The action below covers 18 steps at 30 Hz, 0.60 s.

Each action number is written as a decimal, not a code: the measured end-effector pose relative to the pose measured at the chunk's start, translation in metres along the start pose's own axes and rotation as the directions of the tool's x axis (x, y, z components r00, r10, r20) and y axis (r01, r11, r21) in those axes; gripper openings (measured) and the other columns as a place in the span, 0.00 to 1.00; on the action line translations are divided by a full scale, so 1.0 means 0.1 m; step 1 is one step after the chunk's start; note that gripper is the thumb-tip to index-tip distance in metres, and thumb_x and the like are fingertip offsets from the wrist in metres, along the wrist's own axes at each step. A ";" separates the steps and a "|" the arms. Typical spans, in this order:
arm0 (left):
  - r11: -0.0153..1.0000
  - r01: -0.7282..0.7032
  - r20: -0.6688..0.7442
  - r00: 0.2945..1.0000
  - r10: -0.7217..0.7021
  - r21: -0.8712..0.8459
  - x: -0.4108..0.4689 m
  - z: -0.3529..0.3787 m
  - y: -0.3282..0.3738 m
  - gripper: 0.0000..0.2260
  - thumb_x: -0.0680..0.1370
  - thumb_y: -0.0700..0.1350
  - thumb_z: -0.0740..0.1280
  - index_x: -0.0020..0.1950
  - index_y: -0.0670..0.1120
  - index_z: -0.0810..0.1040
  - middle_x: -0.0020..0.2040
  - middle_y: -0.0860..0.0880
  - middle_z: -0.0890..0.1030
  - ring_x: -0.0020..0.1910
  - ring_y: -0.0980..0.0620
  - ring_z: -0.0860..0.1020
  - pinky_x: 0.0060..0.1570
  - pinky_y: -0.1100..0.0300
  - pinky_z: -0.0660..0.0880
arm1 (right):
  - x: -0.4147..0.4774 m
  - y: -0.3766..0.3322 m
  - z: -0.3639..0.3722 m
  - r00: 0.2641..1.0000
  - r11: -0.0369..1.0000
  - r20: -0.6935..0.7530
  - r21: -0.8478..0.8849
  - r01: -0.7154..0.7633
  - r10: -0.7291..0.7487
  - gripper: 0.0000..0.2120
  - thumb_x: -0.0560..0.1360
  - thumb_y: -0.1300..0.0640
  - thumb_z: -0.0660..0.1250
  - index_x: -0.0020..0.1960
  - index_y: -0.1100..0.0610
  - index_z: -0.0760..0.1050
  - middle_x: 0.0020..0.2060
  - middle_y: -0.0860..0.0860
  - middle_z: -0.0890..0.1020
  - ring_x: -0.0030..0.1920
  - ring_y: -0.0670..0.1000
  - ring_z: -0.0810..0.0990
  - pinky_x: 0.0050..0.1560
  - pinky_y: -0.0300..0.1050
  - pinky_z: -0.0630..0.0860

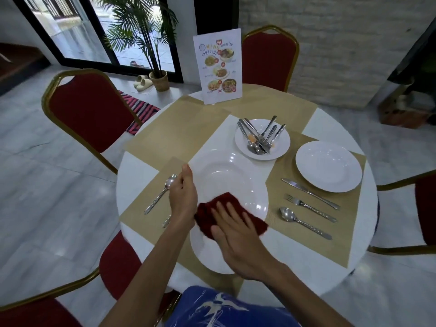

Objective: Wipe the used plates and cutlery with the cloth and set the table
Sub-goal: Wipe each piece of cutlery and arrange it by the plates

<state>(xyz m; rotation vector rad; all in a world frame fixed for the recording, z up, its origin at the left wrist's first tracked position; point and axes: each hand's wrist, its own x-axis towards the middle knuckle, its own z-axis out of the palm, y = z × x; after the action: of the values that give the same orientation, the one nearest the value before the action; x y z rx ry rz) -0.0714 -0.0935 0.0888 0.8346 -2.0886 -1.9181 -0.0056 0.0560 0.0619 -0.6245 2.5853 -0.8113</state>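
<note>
A large white deep plate [233,182] is tilted up over the near placemat. My left hand [184,197] grips its left rim, thumb on top. My right hand [236,237] presses a dark red cloth [212,211] flat onto the plate's lower part with straight fingers. A spoon [162,192] lies on the mat left of the plate, and another handle [166,220] shows below my left wrist. A smaller white bowl plate [280,147] behind holds several used spoons, forks and knives [259,138]. On the right mat sit a clean white plate [328,166], a knife [309,192], a fork [309,207] and a spoon [302,221].
The round white table [139,171] carries several tan placemats [304,234] and a standing menu card [218,67] at the far side. Red chairs with gold frames [89,112] ring the table. A potted palm [158,76] stands by the glass door.
</note>
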 end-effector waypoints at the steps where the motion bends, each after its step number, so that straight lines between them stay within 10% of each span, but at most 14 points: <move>1: 1.000 -0.001 0.029 1.000 0.001 0.010 -0.06 0.02 0.00 0.21 0.82 0.62 0.55 0.44 0.49 0.78 0.46 0.49 0.79 0.45 0.53 0.77 0.51 0.54 0.76 | 0.12 -0.04 -0.03 0.999 0.998 -0.004 0.037 0.049 -0.049 0.28 0.84 0.41 0.39 0.82 0.48 0.45 0.81 0.41 0.45 0.80 0.42 0.37 0.80 0.50 0.39; 9: 1.000 0.007 0.018 1.000 -0.007 0.009 0.02 -0.05 0.01 0.31 0.77 0.69 0.53 0.50 0.41 0.77 0.51 0.42 0.78 0.46 0.42 0.80 0.52 0.40 0.78 | 0.29 0.45 -0.03 0.939 0.957 -0.314 -0.202 -0.207 0.137 0.36 0.79 0.41 0.32 0.83 0.55 0.44 0.82 0.50 0.45 0.81 0.49 0.36 0.80 0.54 0.36; 13: 1.000 -0.010 0.085 0.996 0.008 0.018 -0.22 0.15 0.00 0.18 0.83 0.61 0.53 0.45 0.50 0.74 0.44 0.50 0.77 0.44 0.52 0.75 0.55 0.46 0.77 | 0.50 0.32 -0.10 0.901 0.962 -0.364 -0.043 -0.270 0.236 0.36 0.77 0.41 0.31 0.82 0.54 0.39 0.82 0.52 0.40 0.81 0.52 0.35 0.80 0.55 0.36; 18: 1.000 0.027 0.093 0.995 -0.027 0.000 -0.23 0.17 -0.04 0.20 0.83 0.60 0.55 0.42 0.51 0.78 0.43 0.52 0.81 0.45 0.54 0.79 0.54 0.52 0.76 | 0.24 -0.09 0.02 0.975 0.998 -0.214 -0.021 0.058 -0.061 0.28 0.85 0.47 0.43 0.82 0.51 0.41 0.82 0.47 0.44 0.80 0.45 0.35 0.80 0.52 0.39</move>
<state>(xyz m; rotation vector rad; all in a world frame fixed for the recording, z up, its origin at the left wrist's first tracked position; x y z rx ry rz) -0.0596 -0.0673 0.0879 0.7916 -2.1385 -2.0091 -0.0219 0.0365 0.0609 -0.6540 2.7800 -0.9268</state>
